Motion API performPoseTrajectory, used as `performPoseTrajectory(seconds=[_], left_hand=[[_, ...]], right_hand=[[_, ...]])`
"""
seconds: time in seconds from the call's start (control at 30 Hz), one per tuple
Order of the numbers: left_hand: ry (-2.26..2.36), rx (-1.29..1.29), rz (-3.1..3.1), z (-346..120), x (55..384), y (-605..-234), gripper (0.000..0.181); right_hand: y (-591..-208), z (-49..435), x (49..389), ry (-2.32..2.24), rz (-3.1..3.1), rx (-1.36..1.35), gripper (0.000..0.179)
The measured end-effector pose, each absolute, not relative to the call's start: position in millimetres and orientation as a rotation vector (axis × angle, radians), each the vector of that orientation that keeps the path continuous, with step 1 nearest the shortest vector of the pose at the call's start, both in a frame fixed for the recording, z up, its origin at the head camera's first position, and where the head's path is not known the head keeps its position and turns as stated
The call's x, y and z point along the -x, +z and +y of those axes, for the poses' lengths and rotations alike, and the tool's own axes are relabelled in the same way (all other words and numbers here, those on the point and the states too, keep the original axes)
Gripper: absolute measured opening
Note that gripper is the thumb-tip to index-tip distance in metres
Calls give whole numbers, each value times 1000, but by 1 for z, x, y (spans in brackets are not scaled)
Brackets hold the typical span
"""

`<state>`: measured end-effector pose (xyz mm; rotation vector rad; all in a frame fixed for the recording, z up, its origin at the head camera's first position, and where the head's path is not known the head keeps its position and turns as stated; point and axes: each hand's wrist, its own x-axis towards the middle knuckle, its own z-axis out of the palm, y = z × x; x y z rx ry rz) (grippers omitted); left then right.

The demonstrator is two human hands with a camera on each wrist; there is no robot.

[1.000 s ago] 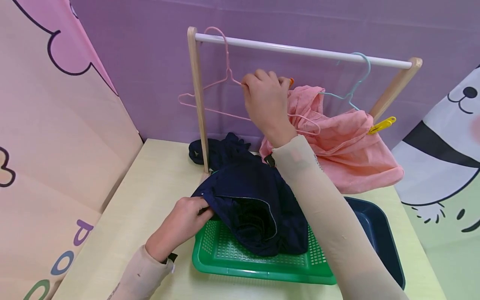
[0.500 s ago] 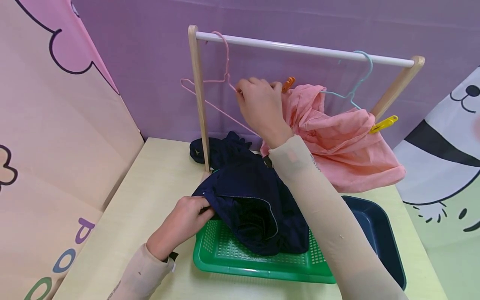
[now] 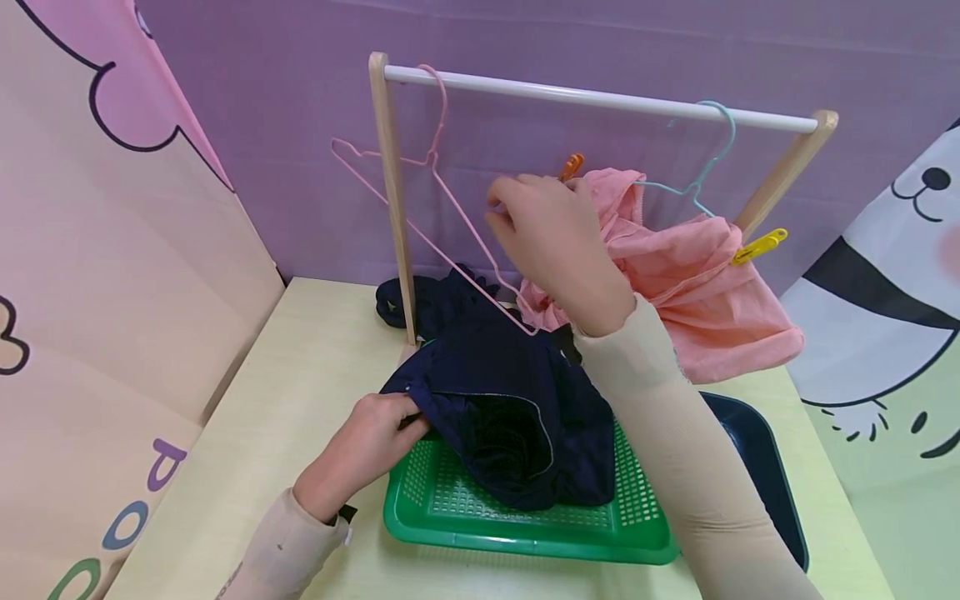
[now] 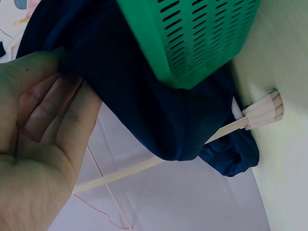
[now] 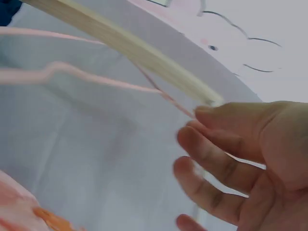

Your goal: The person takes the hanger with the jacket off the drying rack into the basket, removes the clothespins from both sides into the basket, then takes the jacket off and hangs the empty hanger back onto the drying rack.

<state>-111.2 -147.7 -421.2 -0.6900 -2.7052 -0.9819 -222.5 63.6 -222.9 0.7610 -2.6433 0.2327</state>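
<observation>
Fingers of our left hand pinch the dark navy cloth garment draped over our green perforated plastic basket. Farther off, our right hand has its fingers loosely parted, right of the thin pink hanger tilted on the white rail.

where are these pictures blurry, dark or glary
Head view: fairly sharp and evenly lit, faint glare along the front rim of the green perforated plastic basket; left wrist view: dimmer, the dark navy cloth garment losing detail in its folds; right wrist view: hazy, the thin pink hanger blurred toward the left edge, upper right washed out.
</observation>
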Motion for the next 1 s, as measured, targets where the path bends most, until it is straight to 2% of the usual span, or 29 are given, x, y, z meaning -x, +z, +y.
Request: performPoseTrajectory(seconds=[0.17, 0.37, 0.53, 0.87, 1.0], left_hand=[[-970, 687, -2703, -147, 110, -422, 21], [-947, 689, -2697, -145, 109, -423, 26], [-961, 693, -2699, -142, 109, -423, 29], [-983, 767, -2712, -139, 106, -421, 26], [-994, 851, -2737, -132, 102, -420, 31]], right_hand=[[-225, 92, 191, 216, -2669, -767, 19], [-244, 130, 159, 166, -2604, -798, 16], [-263, 158, 137, 143, -2614, -807, 26], [-320, 208, 121, 125, -2682, -809, 26], [-348, 223, 120, 154, -2792, -764, 25]])
